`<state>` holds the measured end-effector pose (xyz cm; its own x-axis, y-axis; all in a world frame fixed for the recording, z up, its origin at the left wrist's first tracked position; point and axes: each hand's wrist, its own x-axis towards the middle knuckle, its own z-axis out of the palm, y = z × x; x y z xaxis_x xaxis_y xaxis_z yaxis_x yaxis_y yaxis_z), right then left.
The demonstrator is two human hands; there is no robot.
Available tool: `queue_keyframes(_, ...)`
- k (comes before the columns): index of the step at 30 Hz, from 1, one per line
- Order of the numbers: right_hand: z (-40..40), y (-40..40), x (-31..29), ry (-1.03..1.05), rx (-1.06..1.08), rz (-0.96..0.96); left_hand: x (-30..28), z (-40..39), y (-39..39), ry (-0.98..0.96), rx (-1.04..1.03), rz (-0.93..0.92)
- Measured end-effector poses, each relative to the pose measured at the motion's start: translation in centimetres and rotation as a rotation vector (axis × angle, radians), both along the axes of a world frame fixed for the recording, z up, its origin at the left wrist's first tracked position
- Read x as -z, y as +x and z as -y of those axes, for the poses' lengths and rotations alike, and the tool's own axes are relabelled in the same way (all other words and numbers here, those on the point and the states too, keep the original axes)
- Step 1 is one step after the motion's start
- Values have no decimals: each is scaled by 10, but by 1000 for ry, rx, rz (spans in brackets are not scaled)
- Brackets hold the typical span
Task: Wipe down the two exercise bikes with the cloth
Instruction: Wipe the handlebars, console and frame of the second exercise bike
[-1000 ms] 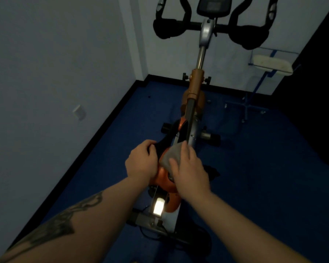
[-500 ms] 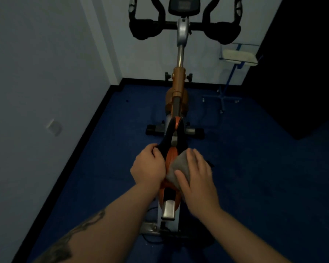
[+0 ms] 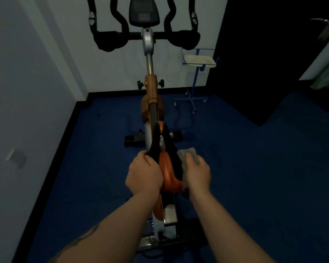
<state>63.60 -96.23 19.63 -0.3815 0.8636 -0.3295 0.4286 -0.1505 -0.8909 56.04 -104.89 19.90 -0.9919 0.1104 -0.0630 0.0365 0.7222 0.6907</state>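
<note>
The person is standing behind the bike (image 3: 150, 103), looking down along it toward the handlebars (image 3: 110, 40) and console (image 3: 143, 13). The left hand (image 3: 143, 172) is curling over the left flank of the saddle (image 3: 168, 175), fingers wrapping the black edge and gripping it; this is probably bracing the seat so it does not twist under the rubbing. The right hand (image 3: 197, 173) is lying fairly flat against the saddle's right flank, pressing the grey cloth (image 3: 186, 155) onto it, fingers only loosely bent over the fabric. The cloth is sandwiched between palm and saddle, its top corner sticking out above the fingers. Holding from both sides is letting the wiping hand push hard without the seat giving way.

Only one bike is in view, so the task looks far from finished; the post, frame and handlebars likely remain to be wiped.

Room is generous on the right: open blue floor (image 3: 254, 177) is stretching out to a dark wall. On the left the wall (image 3: 27, 92) is running near the bike, leaving a narrower strip. A stand (image 3: 198, 61) with a white tray is sitting near the far wall, right of the handlebars and well apart from the hands.
</note>
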Motion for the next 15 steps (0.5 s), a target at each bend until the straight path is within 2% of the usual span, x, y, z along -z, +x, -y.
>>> queue_keyframes(1, -10, -2, -5, -94, -12, 20, 0, 0, 0, 7, 2, -2)
queue_keyframes(2, -12, -2, -7, -101, -25, 43, 0, 1, 0, 11, 2, -3)
queue_keyframes(6, 44, 16, 3, 378, -108, 106, 0, 0, 0, 20, 7, 6)
queue_keyframes(8, 51, 20, 5, 629, -239, 264, -1, -2, 1, 25, 9, -10)
queue_keyframes(9, 40, 13, 1, 680, -308, 344, -2, -2, 1, 17, 8, -12)
queue_keyframes(10, 28, 3, -5, 678, -368, 426, -2, -1, 0, 4, 11, -5)
queue_keyframes(13, -3, -25, -22, 492, -498, 562, -3, -1, -1, -1, 16, 30)
queue_keyframes(15, 2, -23, -20, 518, -512, 602, -4, 0, 1, 3, 26, 36)
